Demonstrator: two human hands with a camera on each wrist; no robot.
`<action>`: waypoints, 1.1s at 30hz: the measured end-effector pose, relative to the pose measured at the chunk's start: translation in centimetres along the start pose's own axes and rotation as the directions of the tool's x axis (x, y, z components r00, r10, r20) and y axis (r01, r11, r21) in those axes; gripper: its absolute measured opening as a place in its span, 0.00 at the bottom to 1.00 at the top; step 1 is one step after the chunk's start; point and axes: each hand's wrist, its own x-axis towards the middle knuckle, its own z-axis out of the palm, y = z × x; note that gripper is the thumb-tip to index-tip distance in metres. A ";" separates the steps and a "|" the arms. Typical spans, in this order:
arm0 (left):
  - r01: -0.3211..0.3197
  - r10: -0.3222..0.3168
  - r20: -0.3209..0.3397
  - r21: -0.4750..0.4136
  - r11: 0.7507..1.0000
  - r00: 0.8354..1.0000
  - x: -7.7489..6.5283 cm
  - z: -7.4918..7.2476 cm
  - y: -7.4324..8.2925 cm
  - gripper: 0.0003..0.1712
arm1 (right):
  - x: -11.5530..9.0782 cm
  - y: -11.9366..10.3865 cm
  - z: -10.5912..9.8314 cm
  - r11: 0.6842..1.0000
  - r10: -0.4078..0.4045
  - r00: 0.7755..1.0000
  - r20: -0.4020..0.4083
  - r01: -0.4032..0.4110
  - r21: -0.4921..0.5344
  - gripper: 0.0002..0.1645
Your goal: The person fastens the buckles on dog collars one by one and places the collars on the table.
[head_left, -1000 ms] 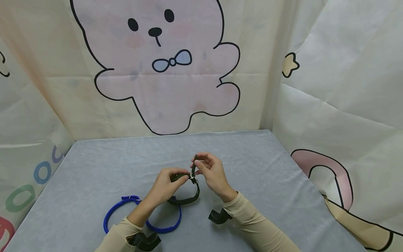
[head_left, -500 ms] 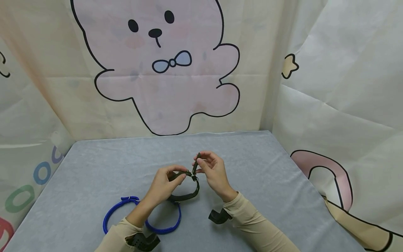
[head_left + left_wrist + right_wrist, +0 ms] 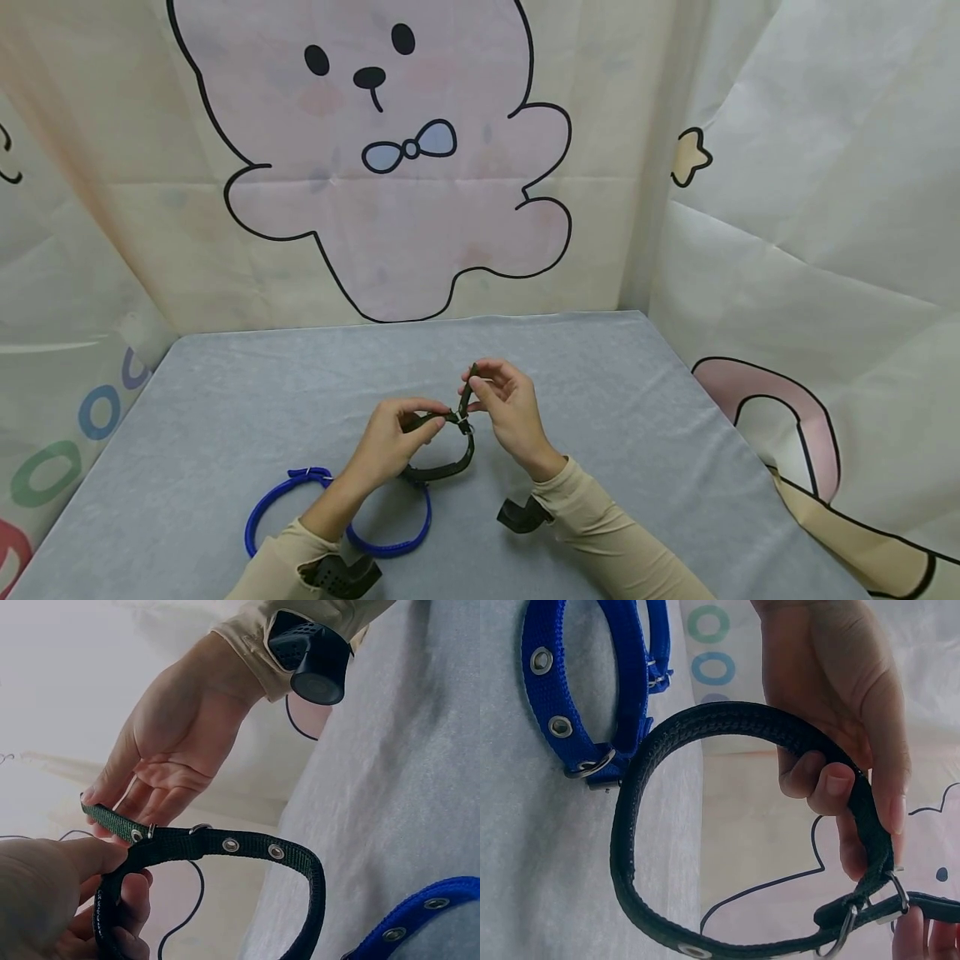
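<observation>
Above the table, both hands hold a dark green webbing pet collar, bent into a loop. My left hand pinches its band between thumb and fingers, just beside the metal buckle. The strap's free end passes through that buckle and points up and to the right. Thumb and fingertips of my right hand pinch this end. A D-ring hangs close to the buckle, and metal eyelets line the band. In the right wrist view only the right fingertips show, at the lower right corner.
Two blue collars lie looped on the grey cloth-covered table: a left one and a right one, partly hidden by my left forearm. Printed fabric walls stand behind and at both sides. Each wrist carries a black camera.
Over the past second my right hand has shifted slightly right, tilting the strap's free end to the right. My left hand has edged left. Both grips stay the same.
</observation>
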 end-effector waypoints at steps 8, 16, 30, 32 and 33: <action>-0.023 0.023 -0.002 -0.010 1.000 1.000 -0.1 0.1 -0.1 0.09 | 0.0 0.0 0.0 1.000 -0.008 1.000 -0.002 0.008 0.010 0.19; -0.021 0.021 0.013 -0.015 1.000 1.000 -0.2 0.0 -0.1 0.10 | 0.0 0.0 0.0 1.000 -0.017 1.000 -0.008 0.017 0.006 0.17; -0.010 0.011 0.038 -0.018 1.000 0.999 -0.1 0.2 0.0 0.12 | 0.1 -0.2 0.0 1.000 -0.016 1.000 -0.018 0.016 0.017 0.14; -0.006 0.006 0.039 -0.020 1.000 0.999 -0.1 0.2 0.0 0.12 | 0.1 -0.1 0.0 1.000 -0.014 1.000 -0.021 0.014 0.019 0.14; -0.007 0.008 0.040 -0.021 1.000 0.999 -0.2 0.3 0.0 0.12 | 0.1 -0.2 0.0 1.000 -0.013 1.000 -0.023 0.013 0.019 0.14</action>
